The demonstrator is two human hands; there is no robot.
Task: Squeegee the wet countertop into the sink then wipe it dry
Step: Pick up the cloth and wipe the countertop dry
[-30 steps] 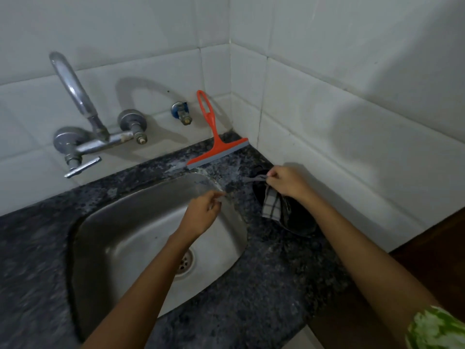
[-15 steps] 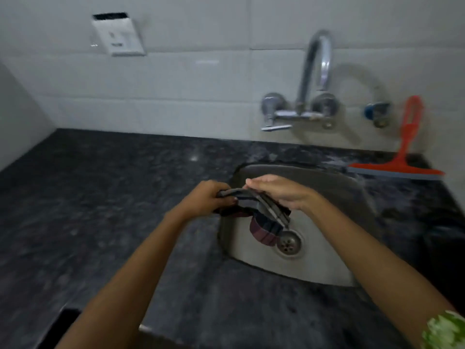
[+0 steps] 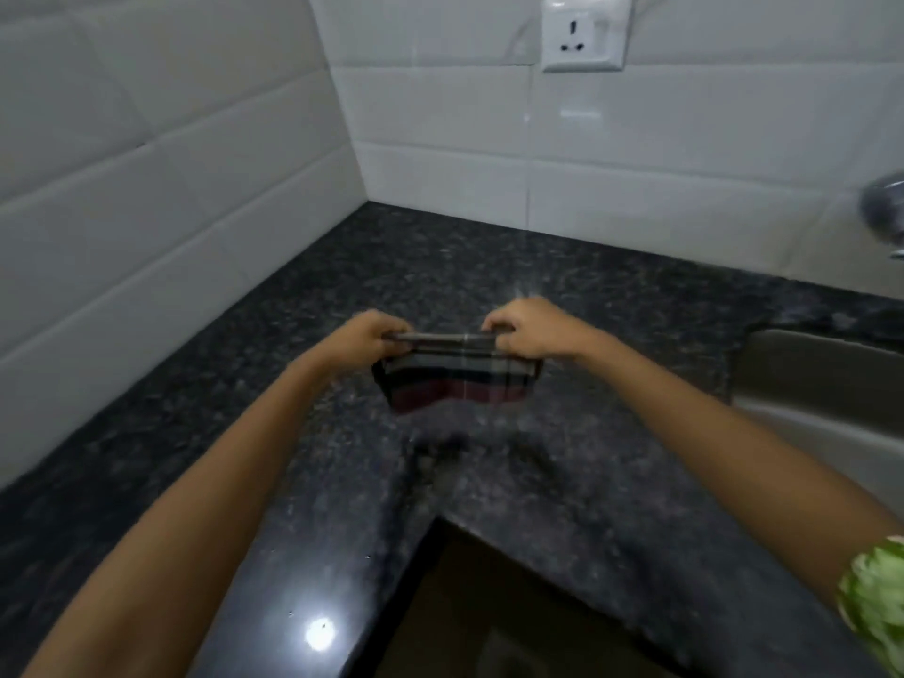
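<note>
Both arms out straight, left hand [image 3: 366, 338] and right hand [image 3: 526, 330] pinching the striped cloth [image 3: 457, 381] taut just above the countertop [image 3: 562, 482], left of the sink [image 3: 822, 384].

Both hands [image 3: 370, 336] [image 3: 531, 327] outstretched, fingers [image 3: 496, 326] clenched

Single head-mounted wide-angle view, looking forward and down into the inside corner of the dark countertop [image 3: 489, 266] where two tiled walls meet. Close range: both forearms run up from the bottom edge. Sink [image 3: 826, 384] clipped at right edge, wall socket [image 3: 584, 34] at top.
</note>
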